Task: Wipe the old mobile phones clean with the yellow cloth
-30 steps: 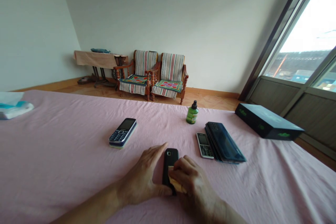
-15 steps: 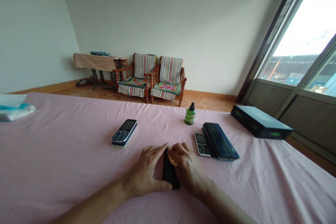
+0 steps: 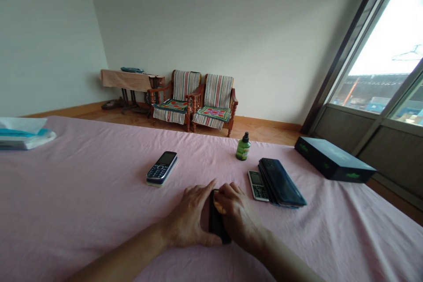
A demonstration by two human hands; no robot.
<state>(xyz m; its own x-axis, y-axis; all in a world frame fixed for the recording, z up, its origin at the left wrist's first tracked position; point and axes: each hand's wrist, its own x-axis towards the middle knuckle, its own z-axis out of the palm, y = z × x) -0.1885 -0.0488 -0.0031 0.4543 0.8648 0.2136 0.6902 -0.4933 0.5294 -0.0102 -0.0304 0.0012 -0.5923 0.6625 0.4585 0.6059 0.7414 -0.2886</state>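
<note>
A black phone (image 3: 216, 222) lies flat on the pink cloth, partly covered by my hands. My left hand (image 3: 188, 218) braces it, with the thumb at its near end and the forefinger stretched along to its far end. Over the phone's upper right side, my right hand (image 3: 239, 213) is closed on a small yellowish cloth (image 3: 218, 206) pressed to the surface. Most of that cloth is hidden under the fingers. To the right lie a small silver keypad phone (image 3: 258, 186) and a stack of dark blue smartphones (image 3: 282, 183).
A dark keypad phone (image 3: 162, 165) tops a small stack on the left. Beyond stands a green bottle (image 3: 243, 147) with a black cap. A black box (image 3: 333, 161) sits at the right and a tissue pack (image 3: 26, 139) at the far left. Two chairs (image 3: 214, 101) stand by the wall.
The whole view has shifted slightly, with things sitting a little further right and lower. Both hands keep nearly the same place on the black phone, and the right one still presses the cloth.
</note>
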